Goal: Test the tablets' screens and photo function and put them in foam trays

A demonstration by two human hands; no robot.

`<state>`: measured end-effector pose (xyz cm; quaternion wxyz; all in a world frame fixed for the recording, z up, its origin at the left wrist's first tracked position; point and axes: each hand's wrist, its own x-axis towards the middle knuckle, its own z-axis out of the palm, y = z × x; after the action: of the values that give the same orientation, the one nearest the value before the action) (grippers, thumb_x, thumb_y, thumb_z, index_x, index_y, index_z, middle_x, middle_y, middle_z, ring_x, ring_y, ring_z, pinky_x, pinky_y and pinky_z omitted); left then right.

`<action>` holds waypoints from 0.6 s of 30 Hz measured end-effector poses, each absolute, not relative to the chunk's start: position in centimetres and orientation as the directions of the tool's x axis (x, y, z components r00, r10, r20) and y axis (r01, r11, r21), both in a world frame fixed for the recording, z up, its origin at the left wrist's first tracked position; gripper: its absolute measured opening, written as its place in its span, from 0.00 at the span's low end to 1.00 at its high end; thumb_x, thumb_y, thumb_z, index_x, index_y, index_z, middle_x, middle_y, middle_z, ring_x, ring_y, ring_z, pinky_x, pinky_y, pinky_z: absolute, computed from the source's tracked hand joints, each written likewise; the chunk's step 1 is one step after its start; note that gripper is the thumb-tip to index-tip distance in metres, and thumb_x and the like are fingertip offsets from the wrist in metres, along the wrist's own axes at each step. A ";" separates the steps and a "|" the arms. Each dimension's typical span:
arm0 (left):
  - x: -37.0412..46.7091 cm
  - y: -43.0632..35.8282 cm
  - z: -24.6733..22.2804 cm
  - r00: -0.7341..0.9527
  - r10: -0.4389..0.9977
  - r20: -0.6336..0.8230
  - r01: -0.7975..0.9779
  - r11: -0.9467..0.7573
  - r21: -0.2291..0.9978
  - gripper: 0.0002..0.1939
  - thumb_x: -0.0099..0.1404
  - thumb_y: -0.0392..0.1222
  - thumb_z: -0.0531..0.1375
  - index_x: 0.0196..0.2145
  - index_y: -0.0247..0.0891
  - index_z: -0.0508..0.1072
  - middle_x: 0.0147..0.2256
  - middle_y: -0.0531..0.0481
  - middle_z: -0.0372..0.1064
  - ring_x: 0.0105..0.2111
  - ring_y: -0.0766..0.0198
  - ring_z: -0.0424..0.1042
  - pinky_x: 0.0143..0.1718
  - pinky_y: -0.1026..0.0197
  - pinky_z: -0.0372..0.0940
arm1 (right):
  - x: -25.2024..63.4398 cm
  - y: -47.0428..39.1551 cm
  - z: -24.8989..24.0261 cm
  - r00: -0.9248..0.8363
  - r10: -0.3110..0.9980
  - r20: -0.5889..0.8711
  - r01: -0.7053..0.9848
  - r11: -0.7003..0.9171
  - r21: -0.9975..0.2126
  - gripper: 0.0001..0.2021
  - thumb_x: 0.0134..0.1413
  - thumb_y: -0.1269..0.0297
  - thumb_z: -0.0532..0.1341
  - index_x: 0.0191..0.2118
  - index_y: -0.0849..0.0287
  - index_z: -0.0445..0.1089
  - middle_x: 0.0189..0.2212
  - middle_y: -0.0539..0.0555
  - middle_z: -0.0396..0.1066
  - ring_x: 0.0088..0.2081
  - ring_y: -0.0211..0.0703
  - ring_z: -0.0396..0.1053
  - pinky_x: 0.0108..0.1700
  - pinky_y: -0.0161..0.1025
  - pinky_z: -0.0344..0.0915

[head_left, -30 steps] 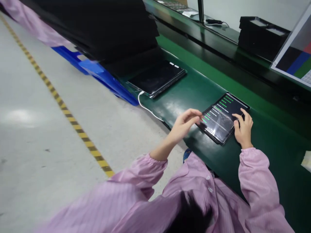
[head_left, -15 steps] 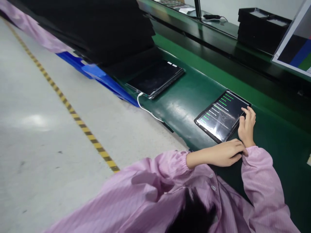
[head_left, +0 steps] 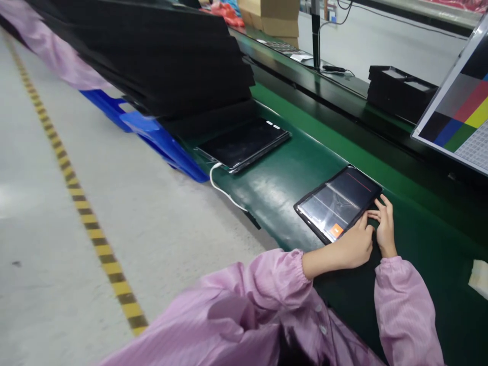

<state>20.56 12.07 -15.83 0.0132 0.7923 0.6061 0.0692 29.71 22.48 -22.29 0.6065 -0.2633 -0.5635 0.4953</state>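
A tablet (head_left: 339, 201) in a dark case lies on the green work surface. Its dark screen shows a thin red line near the far end and an orange button at the near corner. My left hand (head_left: 353, 246) is at the tablet's near right edge, index finger stretched toward the screen, the other fingers bent; whether the fingertip touches is unclear. Along the right edge, my right hand (head_left: 385, 223) has its fingers apart, fingertips at or near the case. Neither hand grips the tablet. Pink elastic-cuffed sleeves cover both arms.
To the left lies another tablet (head_left: 246, 145) with a dark screen, beside a white cable (head_left: 226, 192) and a big black stack (head_left: 163, 61). A colour chart (head_left: 457, 109) leans at the right. Black trays (head_left: 400, 94) stand behind; a pale block (head_left: 479, 277) is far right.
The tablet's screen has gone from a list of green and white lines to a dark page with an orange button. My left hand has moved to the tablet's edge; the view has shifted.
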 end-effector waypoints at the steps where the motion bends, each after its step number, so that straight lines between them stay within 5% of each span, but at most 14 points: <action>1: 20.0 11.9 -15.8 0.219 0.970 0.107 0.965 -0.231 0.123 0.18 0.74 0.36 0.53 0.57 0.22 0.69 0.73 0.20 0.50 0.76 0.39 0.50 0.75 0.44 0.55 | 29.8 22.1 -22.2 -0.165 0.886 0.434 -0.306 0.372 -0.876 0.32 0.71 0.38 0.50 0.69 0.54 0.58 0.63 0.66 0.72 0.45 0.47 0.79 0.52 0.50 0.75; 10: 12.0 11.1 -14.6 -0.053 0.979 0.199 0.991 0.027 0.132 0.31 0.74 0.43 0.55 0.69 0.26 0.59 0.75 0.19 0.42 0.77 0.33 0.41 0.74 0.27 0.47 | 30.3 20.7 -22.1 -0.282 0.851 0.442 -0.259 0.376 -0.889 0.31 0.72 0.40 0.52 0.68 0.56 0.61 0.54 0.61 0.79 0.49 0.48 0.78 0.58 0.52 0.72; 18: 10.6 12.5 -11.7 0.045 0.991 0.128 0.996 -0.055 0.077 0.32 0.73 0.49 0.55 0.67 0.26 0.63 0.73 0.24 0.52 0.75 0.41 0.53 0.75 0.42 0.54 | 29.6 21.0 -21.4 -0.293 0.862 0.415 -0.259 0.346 -0.902 0.30 0.71 0.40 0.52 0.66 0.57 0.62 0.50 0.61 0.79 0.47 0.48 0.77 0.58 0.52 0.71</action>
<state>10.63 12.54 -11.68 -0.0164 0.7226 0.6872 0.0732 29.65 20.96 -21.44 0.5419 -0.2446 -0.6158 0.5170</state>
